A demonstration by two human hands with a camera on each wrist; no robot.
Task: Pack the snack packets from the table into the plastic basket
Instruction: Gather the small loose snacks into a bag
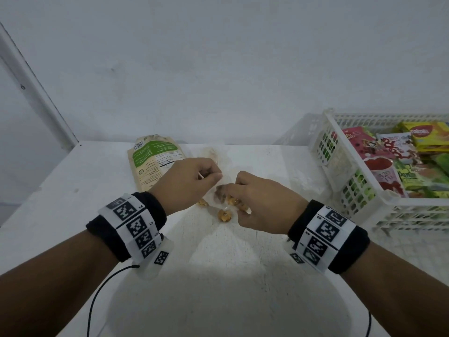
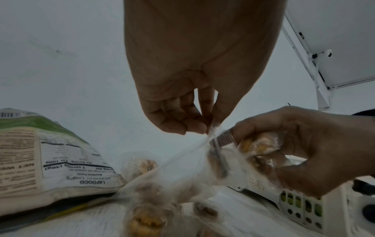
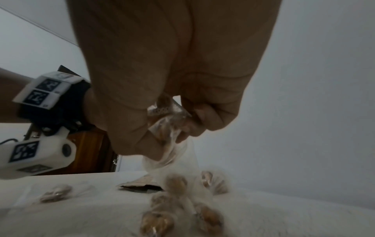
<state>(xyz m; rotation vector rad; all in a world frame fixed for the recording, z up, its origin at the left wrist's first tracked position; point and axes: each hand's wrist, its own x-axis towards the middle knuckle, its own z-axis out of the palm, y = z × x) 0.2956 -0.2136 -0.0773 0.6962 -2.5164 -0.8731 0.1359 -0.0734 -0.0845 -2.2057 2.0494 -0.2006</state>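
Both hands pinch clear bag (image 2: 182, 181): left hand (image 1: 192, 181) at corner, right hand (image 1: 262, 200) bunching top w/ snacks; thin film may slip, spilling below fingers.

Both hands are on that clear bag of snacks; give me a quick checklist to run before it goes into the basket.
1. Left hand pinches the clear bag at its top edge: ok.
2. Right hand grips the bag's bunched end: ok.
3. Bag lifted off the table: not ok, its lower part lies on the surface.
4. Bag sealed: cannot tell, the film is blurred.
5. Room in the plastic basket: cannot tell, it already holds many packets and is partly out of frame.
6. Other packets left: not ok, the green-labelled packet is on the table.
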